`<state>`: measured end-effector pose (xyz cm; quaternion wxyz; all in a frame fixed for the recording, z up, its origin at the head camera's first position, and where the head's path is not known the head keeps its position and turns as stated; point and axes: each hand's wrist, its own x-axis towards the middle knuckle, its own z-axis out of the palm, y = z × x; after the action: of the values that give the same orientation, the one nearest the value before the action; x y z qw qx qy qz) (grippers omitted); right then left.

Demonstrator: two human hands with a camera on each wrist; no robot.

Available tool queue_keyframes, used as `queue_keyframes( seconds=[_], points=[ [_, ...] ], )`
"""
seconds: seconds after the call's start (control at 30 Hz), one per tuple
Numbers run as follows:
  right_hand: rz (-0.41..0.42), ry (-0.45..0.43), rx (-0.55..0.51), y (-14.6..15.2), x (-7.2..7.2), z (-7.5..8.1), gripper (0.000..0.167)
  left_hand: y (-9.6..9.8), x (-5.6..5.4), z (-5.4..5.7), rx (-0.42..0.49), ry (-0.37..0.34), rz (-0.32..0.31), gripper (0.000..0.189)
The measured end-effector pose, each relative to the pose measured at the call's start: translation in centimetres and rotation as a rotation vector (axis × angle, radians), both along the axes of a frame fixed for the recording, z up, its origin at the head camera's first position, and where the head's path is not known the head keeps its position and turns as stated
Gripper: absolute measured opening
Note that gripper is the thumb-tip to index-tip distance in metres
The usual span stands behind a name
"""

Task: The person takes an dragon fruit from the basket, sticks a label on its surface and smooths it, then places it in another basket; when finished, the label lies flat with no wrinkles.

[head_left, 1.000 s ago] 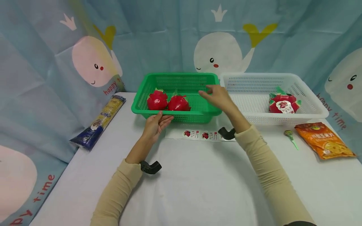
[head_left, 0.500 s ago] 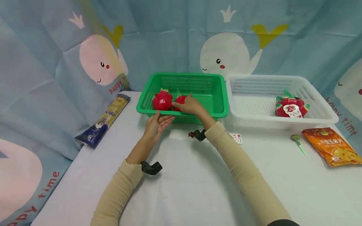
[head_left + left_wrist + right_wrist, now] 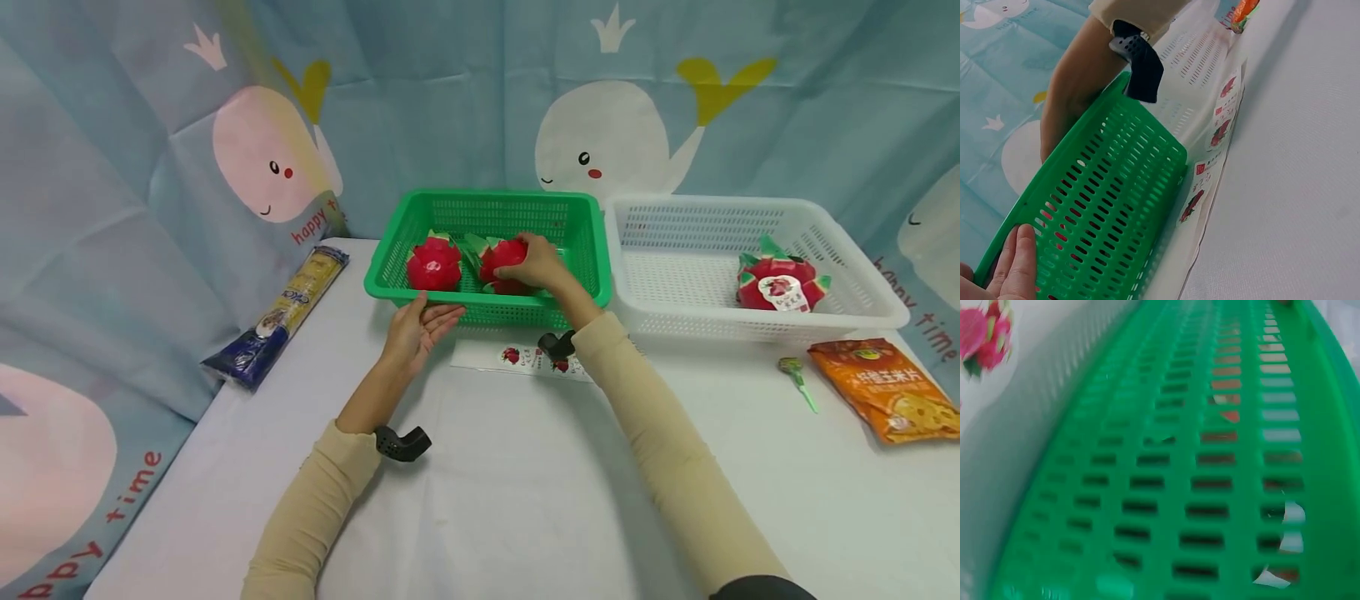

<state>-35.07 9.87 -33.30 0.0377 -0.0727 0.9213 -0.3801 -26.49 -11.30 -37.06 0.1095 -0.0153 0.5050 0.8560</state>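
Observation:
In the head view, my right hand (image 3: pixel 540 260) reaches into the green basket (image 3: pixel 585 217) and grips a red dragon fruit (image 3: pixel 498 262) with green tips, thumb at its front and fingers over its far side. A second dragon fruit (image 3: pixel 435 265) sits to its left in the same basket. My left hand (image 3: pixel 411 335) holds the basket's front rim, thumb at the lip and fingers below it. The left wrist view shows the left fingers (image 3: pixel 1019 265) against the slotted outer wall. In the right wrist view, the green wall (image 3: pixel 1179 481) hides most of the fruit.
A white basket (image 3: pixel 675 315) stands right beside the green one, holding a labelled dragon fruit (image 3: pixel 782 283). A sticker strip (image 3: pixel 480 357) lies in front of the green basket. At right are a lollipop (image 3: pixel 797 379) and an orange snack bag (image 3: pixel 885 387); a long blue-and-yellow packet (image 3: pixel 281 312) lies at left.
My right hand has moved left and down from above the green basket's right side onto the right-hand dragon fruit, which is now turned with its leaves leftward. My left hand stays at the rim.

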Motion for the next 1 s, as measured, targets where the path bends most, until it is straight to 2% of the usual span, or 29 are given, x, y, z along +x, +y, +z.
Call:
queue_keyframes(
  seconds=[0.13, 0.27, 0.4, 0.5, 0.6, 0.77, 0.87, 1.0],
  points=[
    [-0.024, 0.047, -0.028, 1.3, 0.7, 1.1, 0.07, -0.1, 0.1, 0.0, 0.003, 0.008, 0.0, 0.031],
    [-0.009, 0.126, -0.091, 2.5, 2.2, 3.3, 0.07, -0.2, 0.0, 0.1, 0.021, 0.01, -0.003, 0.031],
    [0.035, 0.164, -0.161, 4.2, 5.3, 5.5, 0.071, -0.4, -0.1, 0.0, 0.037, 0.009, -0.016, 0.029],
    [0.101, 0.172, -0.193, 6.1, 8.7, 6.0, 0.071, -0.6, -0.3, 0.0, 0.045, 0.012, -0.029, 0.027],
    [0.221, 0.158, -0.218, 7.8, 12.2, 4.8, 0.07, -0.9, -0.5, 0.0, 0.064, 0.004, -0.032, 0.025],
    [0.428, 0.103, -0.249, 8.9, 17.0, 0.5, 0.07, -1.1, -0.7, 0.2, 0.057, 0.002, -0.033, 0.023],
    [0.505, 0.105, -0.221, 8.3, 18.5, -2.2, 0.069, -1.1, -0.7, 0.1, 0.057, 0.03, -0.049, 0.025],
    [0.51, 0.17, -0.102, 7.3, 19.2, -4.2, 0.072, -1.0, -0.5, 0.0, 0.055, 0.034, -0.05, 0.026]
  ],
)
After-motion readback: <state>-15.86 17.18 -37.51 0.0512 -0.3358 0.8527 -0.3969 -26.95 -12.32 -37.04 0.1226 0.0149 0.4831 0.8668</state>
